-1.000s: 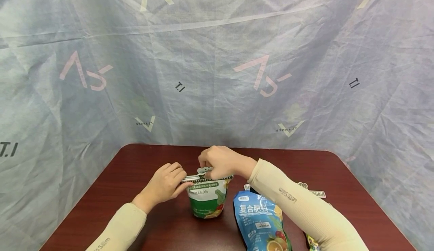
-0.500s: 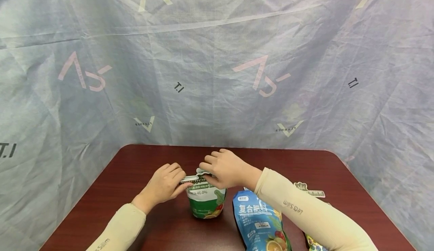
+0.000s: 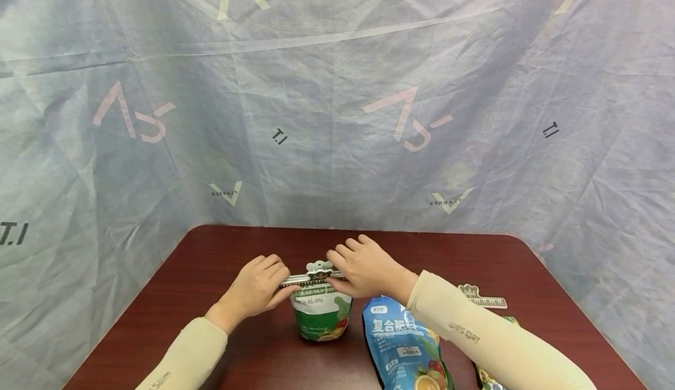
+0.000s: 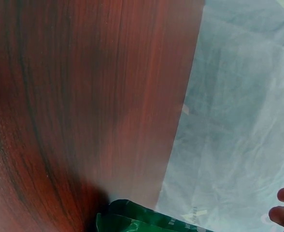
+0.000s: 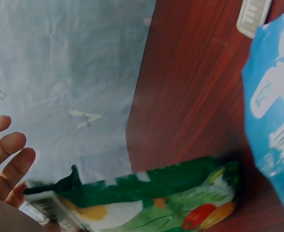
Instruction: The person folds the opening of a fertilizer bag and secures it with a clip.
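A green-and-white fertilizer bag [image 3: 320, 317] stands upright on the table, with a pale sealing clip [image 3: 319, 274] across its top. A bear-shaped ornament sits at the clip's middle. My left hand [image 3: 256, 284] grips the clip's left end, thumb in front and fingers behind. My right hand [image 3: 365, 268] pinches the right end, its thumb in front and other fingers raised. In the right wrist view, the bag's side [image 5: 180, 198] shows vegetable pictures, and the clip's end [image 5: 52, 208] lies by the hand. Only the bag's green edge [image 4: 132, 217] enters the left wrist view.
Right of the green bag lies a blue fertilizer bag [image 3: 395, 340]. Another sealing clip [image 3: 482, 299] rests farther right, near a yellow patterned packet [image 3: 490, 381] partly hidden by the right sleeve. A hanging grey cloth [image 3: 337, 144] borders the dark red table [image 3: 248, 361] at the back and sides.
My right hand has shifted from the clip's middle to its right end, uncovering the bear ornament. The left hand has kept its hold on the left end.
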Action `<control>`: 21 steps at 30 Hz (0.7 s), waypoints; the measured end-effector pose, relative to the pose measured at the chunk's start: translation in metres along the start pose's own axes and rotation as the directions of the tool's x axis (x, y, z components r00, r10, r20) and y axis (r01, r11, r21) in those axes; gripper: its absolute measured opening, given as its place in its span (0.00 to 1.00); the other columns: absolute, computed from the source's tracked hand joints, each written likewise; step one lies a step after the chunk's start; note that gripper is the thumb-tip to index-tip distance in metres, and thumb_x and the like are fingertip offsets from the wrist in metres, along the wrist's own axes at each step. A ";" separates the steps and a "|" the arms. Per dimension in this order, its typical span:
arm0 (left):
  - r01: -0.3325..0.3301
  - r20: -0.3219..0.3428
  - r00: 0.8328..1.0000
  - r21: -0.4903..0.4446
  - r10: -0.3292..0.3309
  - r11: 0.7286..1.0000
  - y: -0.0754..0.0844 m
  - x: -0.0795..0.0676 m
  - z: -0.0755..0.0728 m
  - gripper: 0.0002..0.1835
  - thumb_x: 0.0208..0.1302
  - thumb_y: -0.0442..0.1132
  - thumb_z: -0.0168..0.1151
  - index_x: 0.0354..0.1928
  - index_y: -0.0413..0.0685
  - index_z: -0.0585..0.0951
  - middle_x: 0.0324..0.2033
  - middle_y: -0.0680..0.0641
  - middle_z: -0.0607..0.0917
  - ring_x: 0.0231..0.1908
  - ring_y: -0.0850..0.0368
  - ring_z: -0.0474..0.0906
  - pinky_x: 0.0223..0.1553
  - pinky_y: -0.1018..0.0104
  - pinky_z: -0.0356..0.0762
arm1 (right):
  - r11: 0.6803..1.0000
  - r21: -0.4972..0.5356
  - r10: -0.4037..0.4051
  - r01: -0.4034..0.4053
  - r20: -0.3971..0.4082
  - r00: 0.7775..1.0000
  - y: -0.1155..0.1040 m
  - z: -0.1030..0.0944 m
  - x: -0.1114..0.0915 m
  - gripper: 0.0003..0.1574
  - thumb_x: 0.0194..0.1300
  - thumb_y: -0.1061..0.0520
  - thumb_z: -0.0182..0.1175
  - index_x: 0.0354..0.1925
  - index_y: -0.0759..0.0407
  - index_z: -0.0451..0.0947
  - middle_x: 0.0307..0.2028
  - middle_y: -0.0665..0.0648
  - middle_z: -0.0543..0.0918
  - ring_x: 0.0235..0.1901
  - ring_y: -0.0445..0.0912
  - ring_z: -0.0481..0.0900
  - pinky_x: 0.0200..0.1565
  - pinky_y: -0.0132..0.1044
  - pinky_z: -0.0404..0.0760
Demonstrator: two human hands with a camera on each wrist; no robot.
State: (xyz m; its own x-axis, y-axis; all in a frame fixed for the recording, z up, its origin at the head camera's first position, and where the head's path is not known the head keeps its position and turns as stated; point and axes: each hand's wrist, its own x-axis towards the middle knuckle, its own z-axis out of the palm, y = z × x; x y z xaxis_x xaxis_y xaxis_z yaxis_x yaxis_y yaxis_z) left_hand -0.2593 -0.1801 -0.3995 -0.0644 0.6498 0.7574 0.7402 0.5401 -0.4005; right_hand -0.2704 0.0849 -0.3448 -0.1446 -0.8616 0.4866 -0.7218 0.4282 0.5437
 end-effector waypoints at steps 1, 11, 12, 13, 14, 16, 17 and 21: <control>0.000 0.001 1.000 -0.001 0.000 1.000 0.000 0.000 0.000 0.20 0.66 0.53 0.50 0.22 0.47 0.70 0.21 0.53 0.72 0.24 0.56 0.69 0.22 0.66 0.61 | 1.000 -0.008 0.000 0.000 0.000 1.000 0.001 0.001 -0.003 0.23 0.64 0.36 0.43 0.35 0.53 0.70 0.23 0.47 0.71 0.22 0.44 0.69 0.25 0.37 0.63; -0.009 0.002 1.000 -0.016 0.009 1.000 0.000 0.001 0.000 0.20 0.66 0.53 0.51 0.22 0.47 0.70 0.21 0.53 0.72 0.24 0.56 0.69 0.22 0.66 0.62 | 0.999 -0.023 -0.026 0.026 -0.009 1.000 0.004 0.009 -0.024 0.23 0.69 0.40 0.37 0.27 0.52 0.67 0.22 0.48 0.71 0.23 0.46 0.67 0.32 0.42 0.64; -0.008 0.006 1.000 -0.019 0.008 1.000 0.000 0.001 0.000 0.20 0.66 0.53 0.51 0.23 0.47 0.70 0.21 0.53 0.72 0.24 0.56 0.70 0.22 0.66 0.62 | 0.999 -0.018 -0.027 0.027 -0.003 1.000 0.005 0.010 -0.025 0.22 0.69 0.41 0.38 0.27 0.51 0.67 0.22 0.48 0.71 0.23 0.46 0.67 0.33 0.43 0.64; -0.007 0.011 1.000 -0.021 0.008 1.000 0.000 0.001 -0.001 0.19 0.65 0.53 0.51 0.23 0.47 0.70 0.21 0.53 0.72 0.25 0.56 0.70 0.22 0.65 0.63 | 1.000 -0.013 -0.026 0.026 0.004 1.000 0.005 0.010 -0.027 0.21 0.69 0.41 0.38 0.27 0.51 0.67 0.22 0.48 0.71 0.23 0.46 0.67 0.34 0.43 0.64; -0.007 0.016 1.000 -0.023 0.008 1.000 0.000 0.001 -0.001 0.19 0.65 0.53 0.51 0.23 0.47 0.70 0.22 0.53 0.72 0.25 0.56 0.70 0.22 0.65 0.63 | 1.000 -0.006 -0.024 0.024 0.010 1.000 0.005 0.009 -0.028 0.20 0.68 0.42 0.39 0.27 0.51 0.67 0.22 0.48 0.71 0.23 0.46 0.67 0.34 0.43 0.65; -0.013 0.020 1.000 -0.024 0.013 1.000 0.000 0.001 -0.002 0.19 0.66 0.53 0.51 0.24 0.47 0.71 0.22 0.53 0.73 0.25 0.56 0.70 0.23 0.65 0.63 | 1.000 0.002 -0.020 0.020 0.021 1.000 0.005 0.009 -0.031 0.19 0.69 0.42 0.39 0.28 0.51 0.67 0.22 0.47 0.71 0.23 0.45 0.67 0.34 0.43 0.65; -0.015 0.023 1.000 -0.026 0.016 1.000 0.000 0.001 -0.002 0.19 0.66 0.52 0.50 0.24 0.47 0.71 0.22 0.53 0.72 0.25 0.56 0.70 0.23 0.65 0.63 | 1.000 0.005 -0.019 0.019 0.026 0.999 0.005 0.009 -0.032 0.19 0.69 0.42 0.39 0.28 0.51 0.67 0.23 0.47 0.70 0.23 0.45 0.67 0.34 0.43 0.65; -0.022 0.037 0.999 -0.032 0.023 0.999 -0.001 0.001 -0.002 0.18 0.67 0.52 0.49 0.25 0.46 0.71 0.22 0.53 0.72 0.26 0.56 0.70 0.23 0.65 0.63 | 1.000 0.005 -0.024 0.023 0.049 0.999 0.005 0.009 -0.036 0.20 0.71 0.43 0.37 0.30 0.51 0.67 0.23 0.47 0.70 0.24 0.45 0.68 0.34 0.42 0.65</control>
State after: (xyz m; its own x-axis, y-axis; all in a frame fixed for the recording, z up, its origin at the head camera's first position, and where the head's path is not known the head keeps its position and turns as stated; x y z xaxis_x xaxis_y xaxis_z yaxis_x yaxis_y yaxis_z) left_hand -0.2583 -0.1814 -0.3975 -0.0719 0.6813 0.7284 0.7625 0.5083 -0.4002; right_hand -0.2752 0.1157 -0.3656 -0.1604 -0.8837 0.4398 -0.7287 0.4065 0.5512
